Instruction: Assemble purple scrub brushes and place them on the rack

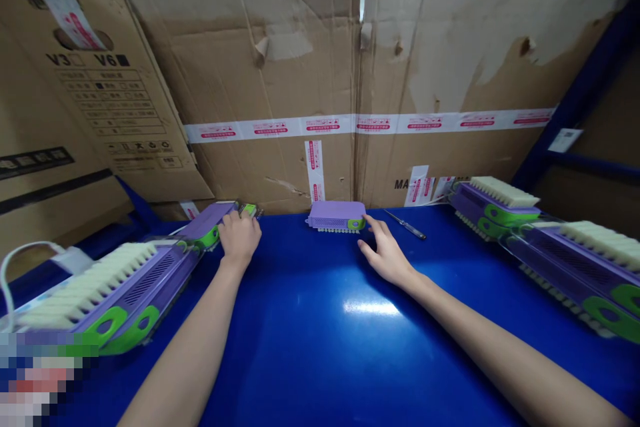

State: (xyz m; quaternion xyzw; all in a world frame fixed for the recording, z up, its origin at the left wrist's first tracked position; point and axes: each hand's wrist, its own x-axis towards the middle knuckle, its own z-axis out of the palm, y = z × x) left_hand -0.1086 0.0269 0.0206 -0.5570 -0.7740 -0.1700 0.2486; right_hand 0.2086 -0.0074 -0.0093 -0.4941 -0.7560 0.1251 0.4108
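At the back left, my left hand (240,237) is closed, with its fingers curled down. It is beside the green end of a purple brush-like device (205,220), and a small yellow-green item (249,209) shows just behind the fingers. What those fingertips hold, if anything, is hidden. My right hand (387,255) is open, thumb and fingers apart, its forefinger at the right end of another purple brush (336,213). This one lies bristles down at the table's back edge, a green round part at its right end. Whether the forefinger touches it is hard to tell.
Stacked purple-and-green brushes with cream bristles stand on the left (115,287) and the right (575,253). A slim screwdriver-like tool (406,224) lies on the blue table (310,347). Cardboard (280,80) walls the back; a white cable (25,247) loops at left.
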